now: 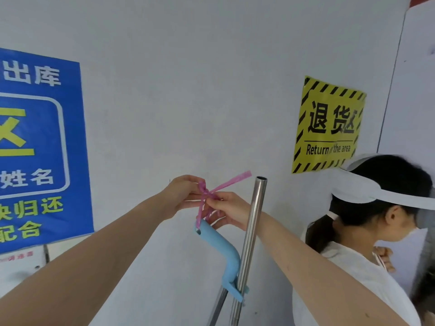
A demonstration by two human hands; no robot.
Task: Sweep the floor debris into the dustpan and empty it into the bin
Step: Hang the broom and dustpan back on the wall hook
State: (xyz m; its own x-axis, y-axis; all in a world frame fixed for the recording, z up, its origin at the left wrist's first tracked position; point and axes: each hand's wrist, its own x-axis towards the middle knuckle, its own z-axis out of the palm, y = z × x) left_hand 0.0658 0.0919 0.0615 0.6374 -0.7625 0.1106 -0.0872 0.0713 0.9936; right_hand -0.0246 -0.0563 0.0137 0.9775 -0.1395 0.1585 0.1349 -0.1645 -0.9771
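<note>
Both arms are raised toward a white wall (188, 90), and the hands are brought together at mid-frame, almost touching.

**Hands**
- The left hand (186, 194) is held at the knot of a pink string (207, 196). The knot is pinched at the fingertips.
- The right hand (228, 210) is placed just right of and slightly below the left. The string is pinched between thumb and forefinger, and the remaining fingers are spread loosely beneath.

**Task items**
- The pink string is tied into a bow-like knot between the hands. One loose end is projected up and to the right. The lower strands are run down into the open top of a blue handle (219, 245).
- The blue handle is a curved plastic tube, hung below the hands and tilted. Its lower end is clipped to a steel pole (251, 231).
- The steel pole is stood nearly upright just right of the hands, in front of the right forearm. Its open top is seen level with the hands, and its lower part is cut off by the bottom edge.
- A second pole (219, 307) is seen low, left of the first and slanted.

**Surroundings**
- A blue poster (40, 149) is fixed to the wall at far left.
- A yellow sign (329, 125) with black hazard stripes is fixed at right.
- A second person (367, 267) in a white visor (367, 191) is stood at the right edge.
</note>
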